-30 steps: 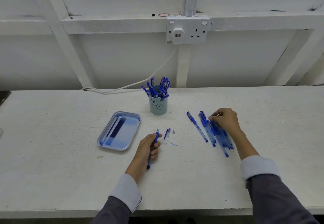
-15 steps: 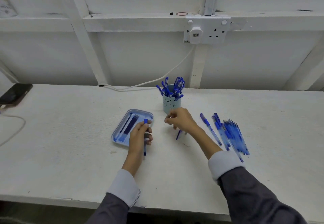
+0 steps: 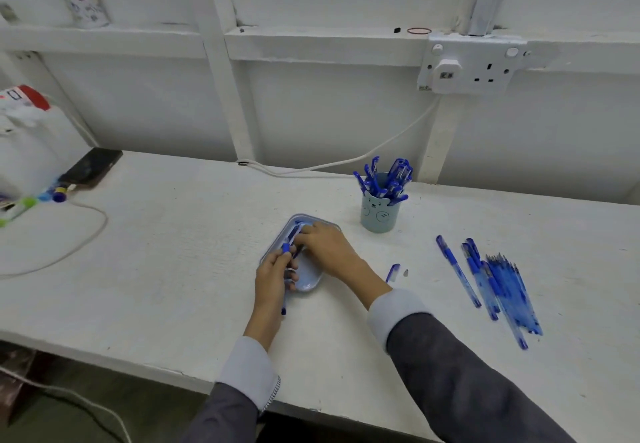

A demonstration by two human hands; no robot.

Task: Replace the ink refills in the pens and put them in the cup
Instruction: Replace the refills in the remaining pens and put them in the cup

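My left hand (image 3: 273,281) grips a blue pen barrel (image 3: 286,247) at the near edge of the pale blue tray (image 3: 311,285). My right hand (image 3: 327,246) lies palm down over the tray, fingers on the refills at its far end; what it holds is hidden. A blue pen cap (image 3: 392,272) and a small metal tip (image 3: 406,272) lie on the table right of my right wrist. A teal bear cup (image 3: 379,214) full of blue pens stands behind the tray. A heap of blue pens (image 3: 498,283) lies to the right.
A white cable (image 3: 346,160) runs from the wall socket (image 3: 471,66) along the back of the white table (image 3: 173,252). A black phone (image 3: 91,167), another cable and coloured bits sit at the far left. The table's front edge is near my sleeves.
My right hand has crossed from the pen heap at the right to the tray. My left hand has carried the pen barrel to the tray's near edge. The view has swung left.
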